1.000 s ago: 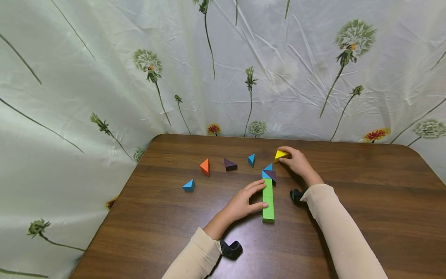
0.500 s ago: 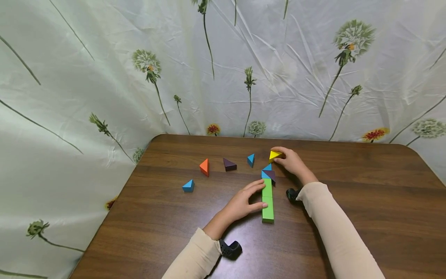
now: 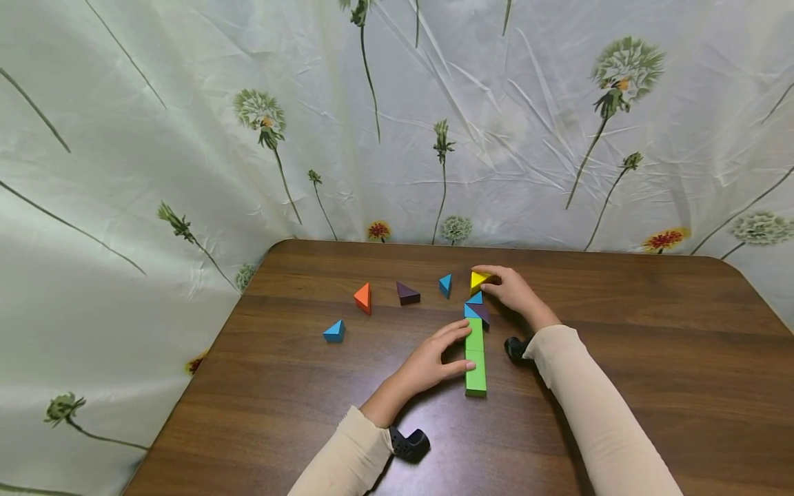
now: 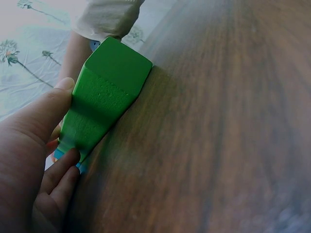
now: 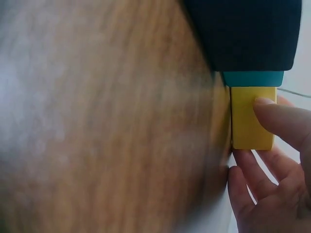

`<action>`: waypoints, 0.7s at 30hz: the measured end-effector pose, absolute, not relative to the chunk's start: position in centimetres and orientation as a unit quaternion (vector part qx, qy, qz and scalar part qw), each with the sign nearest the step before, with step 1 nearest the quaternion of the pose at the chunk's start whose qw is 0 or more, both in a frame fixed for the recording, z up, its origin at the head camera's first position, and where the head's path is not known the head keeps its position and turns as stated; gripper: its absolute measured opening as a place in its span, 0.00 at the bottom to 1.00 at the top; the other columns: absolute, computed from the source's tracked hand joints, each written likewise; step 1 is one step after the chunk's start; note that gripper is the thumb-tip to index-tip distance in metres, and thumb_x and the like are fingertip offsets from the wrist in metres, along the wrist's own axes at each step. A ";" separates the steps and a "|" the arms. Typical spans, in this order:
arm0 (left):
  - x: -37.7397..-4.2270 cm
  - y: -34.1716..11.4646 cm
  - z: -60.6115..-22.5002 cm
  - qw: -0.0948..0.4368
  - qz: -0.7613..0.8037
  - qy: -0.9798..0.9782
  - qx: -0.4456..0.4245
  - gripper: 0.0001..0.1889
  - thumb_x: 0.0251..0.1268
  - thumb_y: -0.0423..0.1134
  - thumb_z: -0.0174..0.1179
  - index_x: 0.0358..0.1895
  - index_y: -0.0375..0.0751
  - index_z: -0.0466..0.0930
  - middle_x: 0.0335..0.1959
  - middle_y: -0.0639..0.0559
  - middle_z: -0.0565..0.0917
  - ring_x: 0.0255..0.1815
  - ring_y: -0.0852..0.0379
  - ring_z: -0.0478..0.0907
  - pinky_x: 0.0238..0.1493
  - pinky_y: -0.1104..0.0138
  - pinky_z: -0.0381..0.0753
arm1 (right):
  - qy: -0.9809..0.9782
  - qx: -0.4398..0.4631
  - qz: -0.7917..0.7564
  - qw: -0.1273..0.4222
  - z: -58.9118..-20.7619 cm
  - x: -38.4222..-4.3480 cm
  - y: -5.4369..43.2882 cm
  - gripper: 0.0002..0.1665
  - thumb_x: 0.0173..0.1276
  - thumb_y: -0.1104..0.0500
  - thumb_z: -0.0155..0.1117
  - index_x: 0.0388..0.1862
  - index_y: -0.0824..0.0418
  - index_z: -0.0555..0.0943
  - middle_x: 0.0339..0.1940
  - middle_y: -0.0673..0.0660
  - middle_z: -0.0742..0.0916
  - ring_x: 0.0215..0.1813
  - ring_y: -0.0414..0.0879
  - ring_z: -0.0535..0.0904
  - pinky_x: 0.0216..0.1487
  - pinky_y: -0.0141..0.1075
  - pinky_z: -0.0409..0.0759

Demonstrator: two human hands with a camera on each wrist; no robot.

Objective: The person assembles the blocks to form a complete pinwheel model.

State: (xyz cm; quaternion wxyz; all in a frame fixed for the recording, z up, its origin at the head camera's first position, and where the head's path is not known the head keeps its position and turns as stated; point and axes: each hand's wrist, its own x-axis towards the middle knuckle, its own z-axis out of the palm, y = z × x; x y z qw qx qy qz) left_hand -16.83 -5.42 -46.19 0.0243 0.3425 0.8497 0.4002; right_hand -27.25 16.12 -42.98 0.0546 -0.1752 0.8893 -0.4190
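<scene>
Two green blocks (image 3: 475, 377) lie end to end in a line. My left hand (image 3: 428, 362) rests along their left side, thumb and fingertips touching them with the fingers loosely bent. Beyond the green blocks sit a dark purple triangular block (image 3: 481, 314) and two blue triangular blocks (image 3: 475, 298), fitted together. At the far end of this row, my right hand (image 3: 513, 289) pinches a yellow triangular block (image 3: 476, 281) between thumb and fingers. In the right wrist view, the yellow block (image 5: 250, 121) stands right at a blue block (image 5: 252, 78), with the thumb on its face.
Loose triangular blocks lie left of the row on the brown table (image 3: 260, 386): a blue one (image 3: 445, 285), a purple one (image 3: 406, 294), an orange one (image 3: 363, 298) and another blue one (image 3: 334, 331). A floral curtain (image 3: 384, 138) hangs behind the table's far edge.
My right hand has moved left with the yellow block, from right of the row to its far end. The left hand has stayed at the green blocks.
</scene>
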 end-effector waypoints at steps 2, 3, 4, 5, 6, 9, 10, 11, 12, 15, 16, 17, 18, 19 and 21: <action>-16.8 -5.4 -46.2 0.025 0.399 0.851 0.342 0.31 0.59 0.49 0.59 0.64 0.41 0.64 0.67 0.57 0.59 0.65 0.61 0.55 0.61 0.64 0.58 | 0.884 -0.176 -0.429 0.056 -43.1 -27.3 16.1 0.24 0.66 0.68 0.53 0.62 0.66 0.68 0.59 0.67 0.71 0.56 0.60 0.68 0.55 0.52 0.65; -16.8 -5.4 -46.2 0.026 0.399 0.851 0.341 0.31 0.59 0.49 0.59 0.64 0.41 0.64 0.67 0.57 0.59 0.65 0.61 0.55 0.62 0.64 0.58 | 0.879 -0.175 -0.439 0.059 -43.2 -27.3 16.2 0.24 0.66 0.68 0.53 0.62 0.66 0.67 0.59 0.67 0.71 0.56 0.60 0.68 0.55 0.52 0.65; -16.8 -5.4 -46.2 0.027 0.399 0.851 0.340 0.31 0.58 0.49 0.59 0.64 0.42 0.64 0.67 0.57 0.59 0.65 0.61 0.55 0.62 0.64 0.58 | 0.874 -0.171 -0.451 0.061 -43.3 -27.3 16.3 0.24 0.66 0.68 0.53 0.62 0.67 0.67 0.59 0.67 0.71 0.56 0.61 0.68 0.56 0.52 0.65; -16.8 -5.4 -46.2 0.027 0.398 0.852 0.340 0.31 0.58 0.49 0.59 0.64 0.42 0.64 0.67 0.57 0.59 0.65 0.61 0.55 0.62 0.64 0.58 | 0.867 -0.168 -0.464 0.063 -43.4 -27.4 16.4 0.24 0.66 0.68 0.53 0.61 0.68 0.66 0.59 0.68 0.71 0.56 0.61 0.68 0.56 0.52 0.65; -16.8 -5.4 -46.2 0.026 0.398 0.852 0.340 0.31 0.58 0.49 0.59 0.64 0.42 0.65 0.67 0.57 0.59 0.65 0.61 0.55 0.62 0.64 0.58 | 0.860 -0.164 -0.479 0.065 -43.4 -27.4 16.5 0.24 0.66 0.67 0.52 0.61 0.69 0.66 0.59 0.68 0.71 0.56 0.61 0.68 0.56 0.52 0.65; -16.9 -5.4 -46.3 0.026 0.399 0.852 0.339 0.31 0.58 0.49 0.59 0.64 0.42 0.65 0.67 0.58 0.59 0.65 0.62 0.55 0.61 0.64 0.58 | 0.845 -0.154 -0.508 0.062 -43.6 -27.4 16.8 0.23 0.68 0.63 0.52 0.60 0.70 0.66 0.58 0.68 0.71 0.57 0.61 0.67 0.57 0.52 0.64; -16.9 -5.4 -46.3 0.025 0.398 0.852 0.340 0.31 0.58 0.49 0.59 0.64 0.42 0.65 0.67 0.58 0.59 0.65 0.62 0.55 0.61 0.64 0.58 | 0.845 -0.151 -0.510 0.059 -43.6 -27.3 16.8 0.22 0.68 0.61 0.52 0.59 0.70 0.67 0.57 0.68 0.72 0.57 0.61 0.67 0.57 0.52 0.64; -16.9 -5.4 -46.3 0.023 0.398 0.851 0.340 0.31 0.58 0.49 0.59 0.64 0.42 0.65 0.67 0.57 0.59 0.65 0.61 0.55 0.61 0.64 0.58 | 0.845 -0.150 -0.511 0.055 -43.7 -27.4 16.8 0.22 0.69 0.60 0.51 0.58 0.70 0.68 0.57 0.68 0.72 0.56 0.61 0.67 0.57 0.52 0.64; -16.9 -5.4 -46.4 0.023 0.399 0.851 0.340 0.31 0.58 0.49 0.59 0.64 0.42 0.65 0.67 0.58 0.59 0.65 0.61 0.55 0.61 0.64 0.58 | 0.846 -0.147 -0.509 0.051 -43.7 -27.4 16.8 0.21 0.69 0.59 0.51 0.58 0.70 0.68 0.56 0.67 0.73 0.56 0.60 0.67 0.57 0.52 0.64; -16.9 -5.4 -46.4 0.024 0.400 0.851 0.341 0.31 0.58 0.49 0.59 0.64 0.42 0.65 0.67 0.58 0.59 0.65 0.61 0.55 0.61 0.64 0.58 | 0.851 -0.141 -0.504 0.045 -43.8 -27.5 16.7 0.20 0.70 0.59 0.50 0.56 0.69 0.71 0.54 0.67 0.74 0.54 0.59 0.69 0.55 0.50 0.65; -16.9 -5.4 -46.4 0.025 0.400 0.851 0.341 0.31 0.58 0.49 0.59 0.64 0.42 0.65 0.67 0.57 0.59 0.65 0.61 0.55 0.61 0.64 0.58 | 0.851 -0.138 -0.504 0.046 -43.8 -27.5 16.6 0.19 0.70 0.59 0.50 0.56 0.68 0.71 0.54 0.66 0.75 0.53 0.58 0.69 0.55 0.50 0.66; -16.9 -5.4 -46.4 0.025 0.401 0.850 0.340 0.31 0.58 0.49 0.59 0.64 0.42 0.65 0.67 0.57 0.59 0.65 0.61 0.55 0.61 0.64 0.58 | 0.851 -0.138 -0.505 0.047 -43.8 -27.5 16.5 0.19 0.70 0.60 0.50 0.55 0.68 0.72 0.53 0.66 0.75 0.52 0.58 0.70 0.54 0.49 0.67; -16.9 -5.4 -46.4 0.026 0.401 0.850 0.340 0.31 0.58 0.49 0.59 0.64 0.42 0.65 0.67 0.57 0.59 0.65 0.62 0.55 0.61 0.64 0.58 | 0.851 -0.136 -0.505 0.048 -43.8 -27.5 16.5 0.18 0.69 0.61 0.50 0.55 0.68 0.72 0.53 0.66 0.75 0.52 0.58 0.70 0.54 0.49 0.67; -16.9 -5.4 -46.4 0.025 0.401 0.850 0.340 0.31 0.58 0.49 0.59 0.64 0.42 0.65 0.67 0.57 0.59 0.65 0.61 0.55 0.61 0.64 0.58 | 0.851 -0.134 -0.505 0.050 -43.8 -27.5 16.4 0.18 0.69 0.61 0.50 0.55 0.68 0.72 0.53 0.66 0.75 0.52 0.58 0.70 0.53 0.49 0.67; -16.9 -5.4 -46.4 0.024 0.401 0.850 0.340 0.31 0.58 0.49 0.59 0.63 0.42 0.65 0.67 0.57 0.59 0.65 0.61 0.55 0.61 0.64 0.58 | 0.851 -0.131 -0.506 0.051 -43.7 -27.5 16.3 0.18 0.69 0.61 0.50 0.55 0.68 0.72 0.53 0.66 0.75 0.51 0.57 0.70 0.53 0.48 0.68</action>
